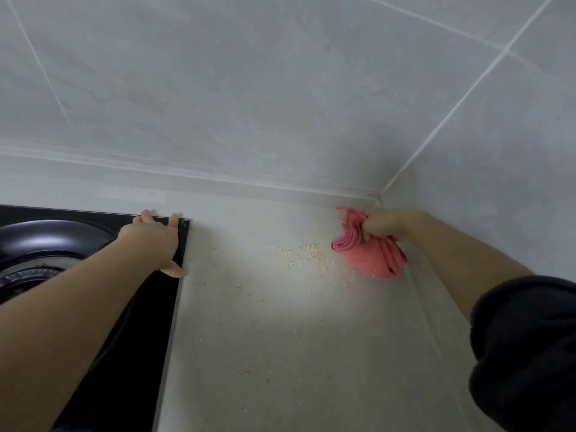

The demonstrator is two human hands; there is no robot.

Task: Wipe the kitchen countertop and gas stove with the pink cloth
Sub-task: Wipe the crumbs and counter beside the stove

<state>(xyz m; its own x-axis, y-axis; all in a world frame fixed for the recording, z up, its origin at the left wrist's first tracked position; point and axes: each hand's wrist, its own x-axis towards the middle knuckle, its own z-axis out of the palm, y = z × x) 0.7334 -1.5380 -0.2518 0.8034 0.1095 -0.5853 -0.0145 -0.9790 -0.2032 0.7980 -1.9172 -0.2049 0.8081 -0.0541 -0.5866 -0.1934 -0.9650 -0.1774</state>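
nearest you, your dark sleeve fills the right edge, and the grey counter runs away from you beside the black gas stove on the left. pale crumbs lie scattered over the counter, thickest toward the far side. your left hand rests flat on the stove's far right corner, fingers straight and spread (thumb at the stove's right edge). further right, your right hand has its fingers curled tight around the bunched pink cloth, which hangs down to the counter near the far right corner, just right of the crumbs. grey wall tiles rise behind.
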